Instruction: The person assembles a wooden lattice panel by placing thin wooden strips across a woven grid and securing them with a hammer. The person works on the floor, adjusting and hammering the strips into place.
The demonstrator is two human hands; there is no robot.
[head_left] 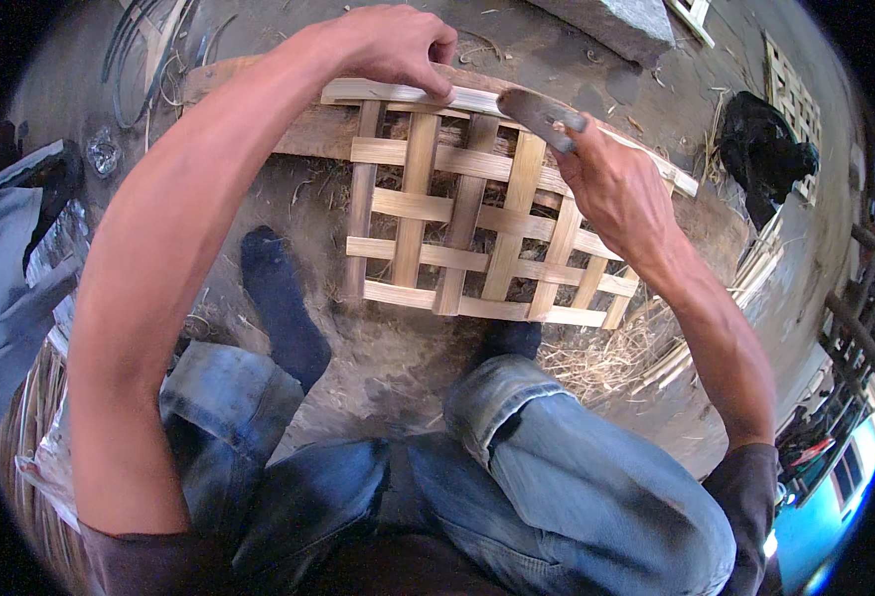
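**Blade poised at the top strip of the bamboo lattice**

The person sits low on the dirt floor, knees in blue jeans, dark socks planted just under the work. Between the feet and a wooden board lies the bamboo lattice, an open weave of flat strips, its far edge resting on that board and its near edge by the right foot.

The left hand is curled down over the top strip, fingers closed on it and pinning its left end. That strip is the one to watch: its long axis runs left to right across the far edge, dipping toward the right. The right hand comes in from the right and sits slightly nearer the person, fist closed round the handle of a broad knife. The blade points up and left, its flat tip lying at the top strip just right of the left fingers. So the strip lies directly under the left hand and just ahead of the blade; the gap between left fingertips and blade tip is small, and those fingers are what stands in the blade's line along the strip.

Around it: loose straw and shavings by the right foot, a black bag off to the right, a second lattice panel beyond it, coiled strips at upper left. Whether the blade actually bites into the strip cannot be told.
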